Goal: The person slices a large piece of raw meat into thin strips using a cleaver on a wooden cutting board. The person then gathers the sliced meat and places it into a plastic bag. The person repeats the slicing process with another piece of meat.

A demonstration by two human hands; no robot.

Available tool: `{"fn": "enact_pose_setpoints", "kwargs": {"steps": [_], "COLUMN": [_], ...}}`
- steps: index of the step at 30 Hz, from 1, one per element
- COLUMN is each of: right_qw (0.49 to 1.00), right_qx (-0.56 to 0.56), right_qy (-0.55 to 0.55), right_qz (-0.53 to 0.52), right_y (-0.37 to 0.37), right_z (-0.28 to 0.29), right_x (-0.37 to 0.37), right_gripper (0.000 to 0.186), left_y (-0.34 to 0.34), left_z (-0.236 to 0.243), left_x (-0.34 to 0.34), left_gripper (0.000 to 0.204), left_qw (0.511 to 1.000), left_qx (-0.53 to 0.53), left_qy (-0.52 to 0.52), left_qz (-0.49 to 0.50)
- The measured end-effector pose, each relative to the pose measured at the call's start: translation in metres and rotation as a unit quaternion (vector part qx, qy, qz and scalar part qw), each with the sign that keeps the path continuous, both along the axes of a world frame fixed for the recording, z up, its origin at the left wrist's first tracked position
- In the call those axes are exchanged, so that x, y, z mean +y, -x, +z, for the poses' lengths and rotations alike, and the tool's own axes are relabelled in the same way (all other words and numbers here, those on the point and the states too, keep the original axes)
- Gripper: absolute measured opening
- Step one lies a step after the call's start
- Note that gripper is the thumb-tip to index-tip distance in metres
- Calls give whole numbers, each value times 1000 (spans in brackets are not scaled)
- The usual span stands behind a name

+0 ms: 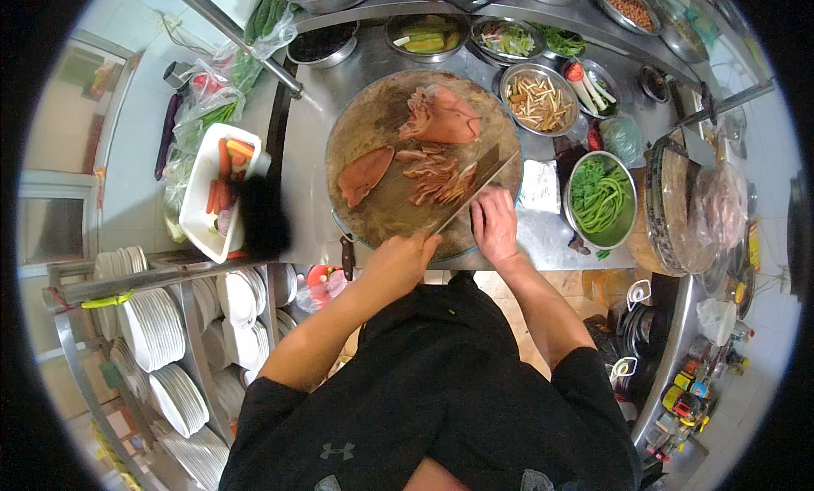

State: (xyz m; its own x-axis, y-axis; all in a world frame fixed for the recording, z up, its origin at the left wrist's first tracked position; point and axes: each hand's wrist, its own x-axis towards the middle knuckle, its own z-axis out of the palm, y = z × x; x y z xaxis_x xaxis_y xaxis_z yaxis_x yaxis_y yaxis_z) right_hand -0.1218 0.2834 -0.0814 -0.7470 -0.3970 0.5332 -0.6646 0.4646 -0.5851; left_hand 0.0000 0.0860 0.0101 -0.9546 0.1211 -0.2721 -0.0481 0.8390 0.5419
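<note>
My left hand point(405, 259) is wrapped round the handle of a cleaver point(485, 176), whose blade slants up and right across the round wooden chopping board point(365, 109). Close against the blade's right side, my right hand point(495, 220) has its fingers bent and pressed together; whatever is under them is hidden. Left of the blade lies a pile of reddish-brown meat slices point(434, 175). A larger folded piece of the meat point(439, 116) sits at the far side, and a smooth flat piece point(365, 176) at the left.
Right of the board stand a bowl of green beans point(604, 201) and a bowl of pale strips point(539, 99). A white tub point(199, 194) with carrots is at the left. Another knife's handle point(348, 258) shows at the board's near left edge. Stacked plates point(153, 330) fill racks below.
</note>
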Motion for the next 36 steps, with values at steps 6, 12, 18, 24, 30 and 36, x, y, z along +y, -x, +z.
{"fn": "enact_pose_setpoints", "kwargs": {"steps": [6,12,18,24,30,36], "right_qw": [1000,1000,1000,999,999,999], "right_qx": [0,0,-4,-2,7,5], "right_qy": [2,-1,-2,-6,-11,-12], "right_qz": [23,28,27,42,32,37], "right_y": [4,6,2,5,7,4], "right_z": [-1,8,6,5,3,1], "right_x": [5,11,9,14,16,11], "right_gripper": [17,12,12,14,19,19], "left_y": [30,15,-1,40,9,21], "left_z": [-24,46,12,-20,36,-16], "left_x": [7,-10,-6,9,-14,6], "left_gripper": [29,30,29,26,29,28], "left_qw": [999,999,996,999,997,998], "left_qx": [17,15,54,-13,26,29], "left_qy": [-28,-27,9,-25,-45,-57], "left_qz": [40,-30,-64,37,-57,16]}}
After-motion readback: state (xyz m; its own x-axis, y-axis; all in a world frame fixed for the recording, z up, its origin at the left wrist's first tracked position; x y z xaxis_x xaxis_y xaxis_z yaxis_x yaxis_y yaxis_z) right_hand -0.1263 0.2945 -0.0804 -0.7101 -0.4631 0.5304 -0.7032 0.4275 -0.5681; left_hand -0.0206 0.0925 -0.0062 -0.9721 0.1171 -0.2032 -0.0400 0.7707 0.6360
